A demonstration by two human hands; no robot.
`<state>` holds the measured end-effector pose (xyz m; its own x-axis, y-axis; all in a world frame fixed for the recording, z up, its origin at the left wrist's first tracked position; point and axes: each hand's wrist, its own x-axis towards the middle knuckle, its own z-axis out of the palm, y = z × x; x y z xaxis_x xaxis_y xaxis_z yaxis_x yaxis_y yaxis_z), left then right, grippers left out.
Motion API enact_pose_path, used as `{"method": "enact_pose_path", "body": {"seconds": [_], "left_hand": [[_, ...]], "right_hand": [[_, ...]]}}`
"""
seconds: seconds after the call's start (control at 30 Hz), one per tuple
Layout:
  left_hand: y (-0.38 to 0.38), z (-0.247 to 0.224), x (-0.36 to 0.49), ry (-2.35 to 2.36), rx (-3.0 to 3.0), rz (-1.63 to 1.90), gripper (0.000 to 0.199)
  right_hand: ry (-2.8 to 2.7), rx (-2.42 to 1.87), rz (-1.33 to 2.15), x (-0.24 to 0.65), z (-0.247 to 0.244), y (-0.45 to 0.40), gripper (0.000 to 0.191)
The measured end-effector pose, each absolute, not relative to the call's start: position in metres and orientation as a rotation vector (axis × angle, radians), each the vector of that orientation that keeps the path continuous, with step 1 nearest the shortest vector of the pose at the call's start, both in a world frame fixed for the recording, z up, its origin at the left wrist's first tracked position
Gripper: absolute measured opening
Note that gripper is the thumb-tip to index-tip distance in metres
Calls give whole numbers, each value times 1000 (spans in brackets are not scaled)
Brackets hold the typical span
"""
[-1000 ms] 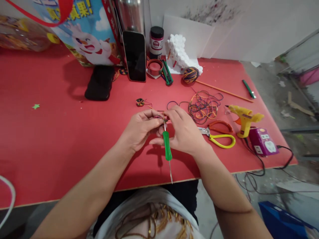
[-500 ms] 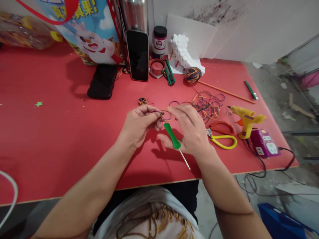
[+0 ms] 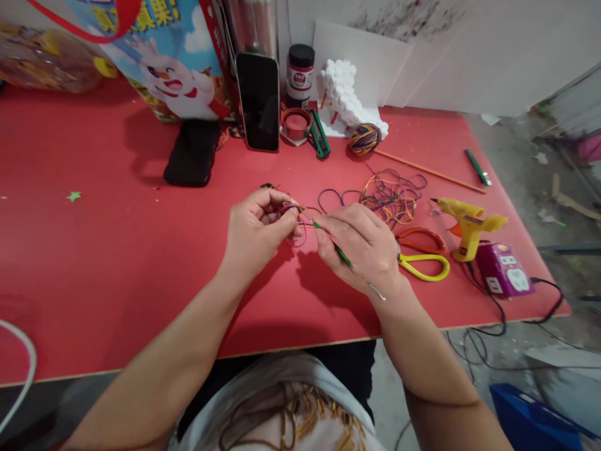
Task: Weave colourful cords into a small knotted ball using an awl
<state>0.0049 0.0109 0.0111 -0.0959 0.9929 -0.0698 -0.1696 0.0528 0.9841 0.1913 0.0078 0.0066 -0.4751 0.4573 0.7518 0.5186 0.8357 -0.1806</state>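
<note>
My left hand (image 3: 256,228) pinches multicoloured yarn (image 3: 300,242) between thumb and fingers, above the red table. A pink loop of it hangs below the fingertips. My right hand (image 3: 364,247) is closed around the green handle of a crochet hook (image 3: 344,256). One thin metal end reaches the yarn at my left fingertips; the other sticks out past the right palm. Whether the tip is inside a stitch is too small to tell. A loose yarn tangle (image 3: 392,197) lies beyond my right hand, with strands running toward the left. Beyond my left hand, a small dark yarn bundle (image 3: 267,186) is partly hidden.
Pliers (image 3: 425,266) with red and yellow handles lie right of my right hand, near a yellow glue gun (image 3: 467,228) and purple power box (image 3: 502,269). Behind are a yarn ball (image 3: 365,139), green cutter (image 3: 320,134), upright phone (image 3: 258,103) and black phone (image 3: 192,153).
My right hand has closed around the crochet hook's handle, where its fingers were spread beside it. The pink loop now hangs lower from my left fingers.
</note>
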Motion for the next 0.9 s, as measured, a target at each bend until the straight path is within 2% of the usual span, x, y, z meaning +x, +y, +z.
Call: {"method": "enact_pose_path", "body": {"seconds": [0.2, 0.3, 0.47, 0.6, 0.9], "left_hand": [[12, 11, 2, 1225, 1092, 1321, 10], [13, 9, -1, 1220, 1146, 1307, 9], [13, 8, -4, 1241, 1360, 1235, 14], [11, 10, -6, 1172, 1332, 1136, 11], [19, 1, 0, 974, 937, 1208, 5]], "right_hand": [[-2107, -761, 8, 189, 7, 3, 20], [-1996, -831, 173, 188, 12, 1, 18], [-1778, -1001, 564, 193, 22, 2, 35], [-1655, -1066, 750, 198, 25, 5, 41], [-1840, -909, 438, 194, 20, 1, 33]]}}
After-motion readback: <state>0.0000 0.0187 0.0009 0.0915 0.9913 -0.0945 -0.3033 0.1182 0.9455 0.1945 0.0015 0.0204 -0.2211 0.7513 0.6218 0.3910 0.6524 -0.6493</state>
